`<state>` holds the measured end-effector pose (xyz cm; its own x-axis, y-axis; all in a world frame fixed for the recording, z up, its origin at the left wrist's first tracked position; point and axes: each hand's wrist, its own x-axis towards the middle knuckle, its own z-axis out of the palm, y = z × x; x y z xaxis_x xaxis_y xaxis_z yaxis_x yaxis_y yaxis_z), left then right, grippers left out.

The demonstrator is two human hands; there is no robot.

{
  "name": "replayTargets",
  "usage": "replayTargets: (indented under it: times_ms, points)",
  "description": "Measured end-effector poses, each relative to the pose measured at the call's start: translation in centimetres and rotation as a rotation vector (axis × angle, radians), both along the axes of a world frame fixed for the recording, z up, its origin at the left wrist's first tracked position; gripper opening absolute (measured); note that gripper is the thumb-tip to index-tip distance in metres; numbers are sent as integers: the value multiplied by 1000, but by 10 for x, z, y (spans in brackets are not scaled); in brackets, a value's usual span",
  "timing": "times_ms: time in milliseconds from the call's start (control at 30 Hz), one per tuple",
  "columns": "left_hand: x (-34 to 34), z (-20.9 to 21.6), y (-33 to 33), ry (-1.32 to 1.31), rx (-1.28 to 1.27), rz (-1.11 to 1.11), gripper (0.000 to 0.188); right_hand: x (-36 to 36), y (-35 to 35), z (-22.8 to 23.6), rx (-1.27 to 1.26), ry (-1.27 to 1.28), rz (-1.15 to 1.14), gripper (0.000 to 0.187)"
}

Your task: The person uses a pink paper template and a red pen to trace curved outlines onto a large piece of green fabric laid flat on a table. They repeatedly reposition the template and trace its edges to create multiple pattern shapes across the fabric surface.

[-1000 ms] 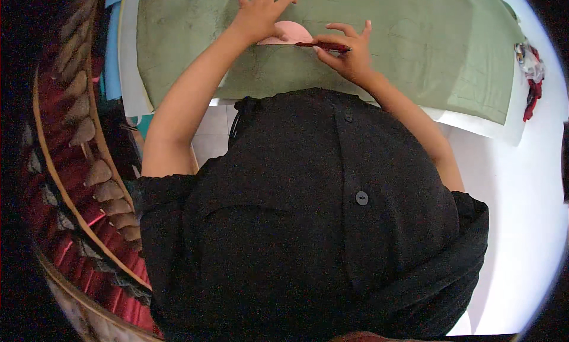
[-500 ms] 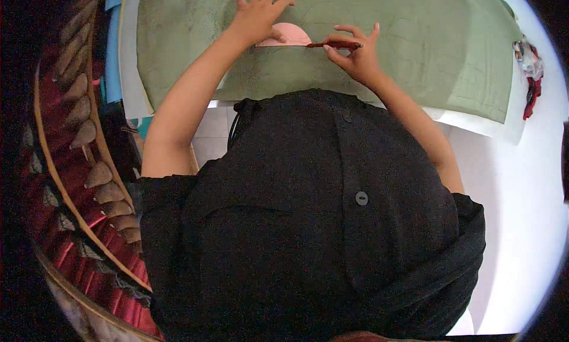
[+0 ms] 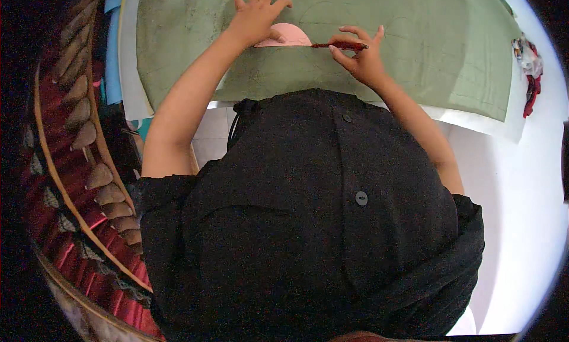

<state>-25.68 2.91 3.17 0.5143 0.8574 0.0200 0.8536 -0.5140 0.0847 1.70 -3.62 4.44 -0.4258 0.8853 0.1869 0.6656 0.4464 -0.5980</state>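
Note:
A pink half-round template (image 3: 294, 34) lies flat on green cloth (image 3: 415, 58), its straight edge toward me. My left hand (image 3: 258, 19) rests on the template's left part, thumb pressing it and the other fingers spread over the cloth. Pinched between the thumb and fingers of my right hand (image 3: 363, 56) is a dark red pen (image 3: 349, 46), held nearly level. Its tip is at the template's right corner, by the straight edge. Faint curved and straight lines show on the cloth around the template.
White paper (image 3: 137, 87) sticks out under the cloth's edges. A clear plastic bag with red and dark bits (image 3: 530, 66) sits at the right on a white surface (image 3: 521, 182). Red draped fabric with brown scalloped trim (image 3: 83, 111) runs along the left, beside blue sheets (image 3: 114, 63).
My right hand and the pen have shifted slightly to the right, the tip ending at the template's right corner. My left hand and the template have hardly moved.

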Motion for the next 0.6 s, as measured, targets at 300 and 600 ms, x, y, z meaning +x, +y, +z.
replayTargets:
  times_ms: [300,600]
  points:
    - [1,0,-3,0,6,-12,77,-1,-1,8,-16,-2,0,11]
    - [0,-4,-3,50,52,-6,77,0,-1,8,-3,-43,8,11]
